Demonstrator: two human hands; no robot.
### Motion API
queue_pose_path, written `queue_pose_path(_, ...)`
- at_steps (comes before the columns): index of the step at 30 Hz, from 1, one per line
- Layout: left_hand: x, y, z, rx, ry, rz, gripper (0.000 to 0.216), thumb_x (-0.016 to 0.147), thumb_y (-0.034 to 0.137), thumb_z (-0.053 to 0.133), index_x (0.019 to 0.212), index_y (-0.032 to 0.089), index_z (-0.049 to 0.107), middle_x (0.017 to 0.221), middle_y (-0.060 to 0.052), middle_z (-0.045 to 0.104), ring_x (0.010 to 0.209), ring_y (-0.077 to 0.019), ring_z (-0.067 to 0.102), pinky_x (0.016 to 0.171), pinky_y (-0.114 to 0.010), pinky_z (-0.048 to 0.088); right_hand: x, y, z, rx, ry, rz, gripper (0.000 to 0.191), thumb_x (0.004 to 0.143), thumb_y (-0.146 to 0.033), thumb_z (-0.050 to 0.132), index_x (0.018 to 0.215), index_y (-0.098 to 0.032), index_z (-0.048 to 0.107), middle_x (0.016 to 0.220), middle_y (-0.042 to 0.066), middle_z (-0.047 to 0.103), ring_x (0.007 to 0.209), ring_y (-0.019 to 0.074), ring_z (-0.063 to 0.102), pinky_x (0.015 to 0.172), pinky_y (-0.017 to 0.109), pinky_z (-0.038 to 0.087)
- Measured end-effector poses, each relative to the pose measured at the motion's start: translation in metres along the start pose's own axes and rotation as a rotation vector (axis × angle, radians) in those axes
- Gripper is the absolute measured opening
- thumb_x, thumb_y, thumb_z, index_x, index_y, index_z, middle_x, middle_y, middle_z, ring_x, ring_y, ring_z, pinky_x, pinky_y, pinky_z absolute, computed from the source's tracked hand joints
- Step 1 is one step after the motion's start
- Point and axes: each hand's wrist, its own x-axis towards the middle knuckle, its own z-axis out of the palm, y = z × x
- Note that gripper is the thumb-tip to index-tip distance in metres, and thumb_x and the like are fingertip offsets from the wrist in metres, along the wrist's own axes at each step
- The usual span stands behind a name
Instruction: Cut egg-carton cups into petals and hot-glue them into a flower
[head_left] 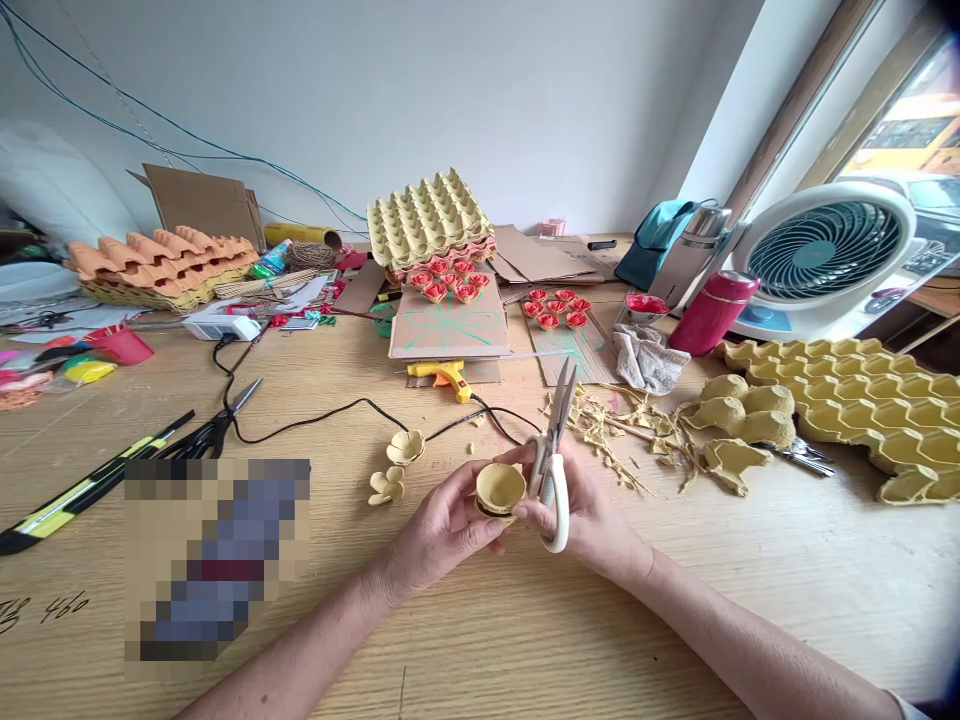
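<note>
My left hand [442, 525] is closed round a small yellow egg-carton cup [500, 488], its hollow facing up; a second rim shows just under it. My right hand [592, 520] has white-handled scissors [556, 470] tucked in it, blades pointing up and away, while its thumb and fingers touch the cup's right side. Beyond the left hand lie two cut cups with petal-shaped edges, one petal cup [406, 447] behind the other petal cup [386, 486]. Carton scraps [622, 430] are strewn on the table past my right hand.
A yellow glue gun [442, 378] with a black cord lies ahead. Red paper flowers [450, 280] sit on cardboard behind it. At right are a yellow egg tray [847, 390], a red flask [714, 312] and a fan [817, 250]. A utility knife [90, 485] lies at left.
</note>
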Motion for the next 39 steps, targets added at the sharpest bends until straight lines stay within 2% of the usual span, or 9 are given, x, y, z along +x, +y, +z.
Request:
queue_pose_path(5, -0.001, 0.001, -0.001, 0.001, -0.019, -0.014, 0.059, 0.083, 0.042, 0.076, 0.132, 0.020, 0.052, 0.117, -0.010, 0.059, 0.092, -0.0195, 0.059, 0.058, -0.023, 0.056, -0.002, 0.006, 0.001, 0.057, -0.018, 0.034, 0.046, 0.080, -0.043, 0.083, 0.115, -0.026, 0.058, 0.095, 0.000, 0.058, 0.079, 0.0153, 0.058, 0.071, 0.029, 0.053)
queue_pose_path(9, -0.001, -0.001, -0.002, 0.056, 0.040, -0.009, 0.053, 0.085, 0.048, 0.073, 0.125, 0.017, 0.056, 0.110, -0.010, 0.060, 0.084, -0.0171, 0.058, 0.050, -0.019, 0.052, -0.003, 0.009, 0.000, 0.011, -0.026, 0.001, 0.042, 0.084, -0.042, 0.079, 0.116, -0.025, 0.059, 0.100, 0.002, 0.059, 0.086, 0.0169, 0.059, 0.076, 0.030, 0.053)
queue_pose_path(14, -0.003, -0.004, -0.001, 0.127, 0.038, -0.001, 0.044, 0.085, 0.045, 0.074, 0.116, 0.017, 0.058, 0.095, -0.004, 0.059, 0.072, -0.0116, 0.053, 0.050, -0.018, 0.050, -0.003, 0.006, 0.002, -0.005, -0.001, -0.018, 0.041, 0.084, -0.046, 0.077, 0.111, -0.023, 0.057, 0.102, 0.004, 0.064, 0.082, 0.0174, 0.058, 0.074, 0.031, 0.052)
queue_pose_path(21, -0.001, -0.010, -0.008, 0.071, 0.082, 0.054, 0.051, 0.082, 0.045, 0.077, 0.120, 0.020, 0.055, 0.094, -0.003, 0.058, 0.078, -0.0159, 0.058, 0.053, -0.021, 0.052, 0.002, -0.009, -0.016, -0.138, 0.170, -0.018, 0.044, 0.084, -0.055, 0.073, 0.109, -0.023, 0.057, 0.102, 0.007, 0.066, 0.090, 0.0239, 0.063, 0.078, 0.037, 0.053)
queue_pose_path(24, 0.000, -0.007, -0.016, 0.063, 0.166, 0.110, 0.053, 0.080, 0.047, 0.079, 0.119, 0.019, 0.058, 0.097, -0.004, 0.061, 0.081, -0.0158, 0.059, 0.058, -0.021, 0.051, 0.002, -0.007, -0.026, -0.210, 0.172, 0.002, 0.043, 0.086, -0.055, 0.070, 0.111, -0.022, 0.058, 0.101, 0.007, 0.065, 0.086, 0.0227, 0.061, 0.075, 0.036, 0.052)
queue_pose_path(28, 0.000, -0.002, -0.024, 0.069, 0.293, 0.183, 0.047, 0.082, 0.050, 0.078, 0.116, 0.019, 0.065, 0.105, -0.006, 0.066, 0.090, -0.0170, 0.059, 0.066, -0.021, 0.048, 0.000, -0.003, -0.022, -0.298, 0.032, 0.020, 0.042, 0.085, -0.054, 0.073, 0.109, -0.022, 0.059, 0.104, 0.007, 0.064, 0.086, 0.0213, 0.059, 0.075, 0.035, 0.052)
queue_pose_path(32, -0.001, -0.001, -0.019, 0.070, 0.291, 0.213, 0.048, 0.081, 0.052, 0.078, 0.115, 0.020, 0.067, 0.108, -0.007, 0.069, 0.104, -0.0221, 0.061, 0.087, -0.028, 0.049, 0.000, -0.001, -0.003, -0.178, -0.083, 0.062, 0.049, 0.079, -0.054, 0.078, 0.110, -0.022, 0.056, 0.098, 0.004, 0.061, 0.078, 0.0175, 0.058, 0.070, 0.032, 0.052)
queue_pose_path(35, -0.001, -0.003, -0.010, 0.092, 0.266, 0.204, 0.051, 0.079, 0.051, 0.080, 0.117, 0.020, 0.066, 0.111, -0.007, 0.070, 0.109, -0.0252, 0.063, 0.097, -0.032, 0.048, 0.002, 0.001, 0.007, -0.054, -0.053, 0.078, 0.052, 0.076, -0.054, 0.081, 0.107, -0.023, 0.052, 0.097, 0.002, 0.060, 0.081, 0.0178, 0.059, 0.073, 0.031, 0.052)
queue_pose_path(39, -0.001, -0.005, -0.003, 0.113, 0.244, 0.218, 0.054, 0.079, 0.053, 0.079, 0.119, 0.020, 0.067, 0.122, -0.009, 0.068, 0.118, -0.0287, 0.061, 0.103, -0.036, 0.047, 0.004, 0.005, 0.008, 0.105, 0.003, 0.113, 0.056, 0.071, -0.055, 0.085, 0.101, -0.024, 0.049, 0.093, 0.001, 0.059, 0.077, 0.0164, 0.057, 0.069, 0.030, 0.051)
